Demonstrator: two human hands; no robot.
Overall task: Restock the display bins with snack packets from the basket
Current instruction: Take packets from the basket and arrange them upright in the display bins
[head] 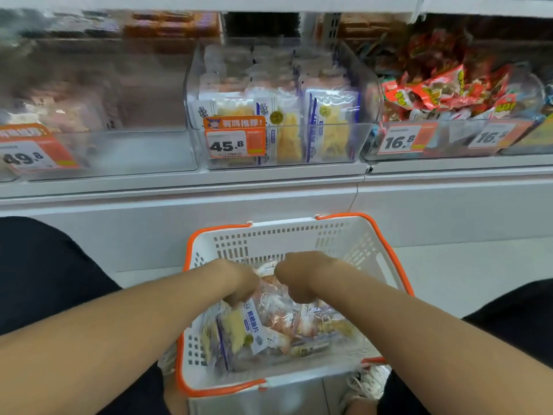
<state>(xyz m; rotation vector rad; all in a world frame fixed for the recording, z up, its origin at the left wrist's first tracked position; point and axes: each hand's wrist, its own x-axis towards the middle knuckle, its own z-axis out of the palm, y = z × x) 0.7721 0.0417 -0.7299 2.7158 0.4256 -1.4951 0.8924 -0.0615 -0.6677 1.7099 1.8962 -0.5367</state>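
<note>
A white basket with an orange rim (269,235) sits on the floor between my knees, holding several clear snack packets. My left hand (239,284) reaches down into it and grips the top of a clear blue-edged packet of yellow slices (239,327). My right hand (294,280) is curled over a pinkish packet (276,313) in the pile; its fingertips are hidden. Straight above, the middle clear display bin (353,139) holds upright packets of the same yellow slices behind a 45.8 price tag (235,140).
A clear bin (119,151) with pale pink packets and a 49.8 tag stands to the left. Another bin (449,139) with red wrapped snacks and 16.8 tags is on the right. The white shelf ledge (269,181) runs below the bins. My shoe (369,381) touches the basket's right corner.
</note>
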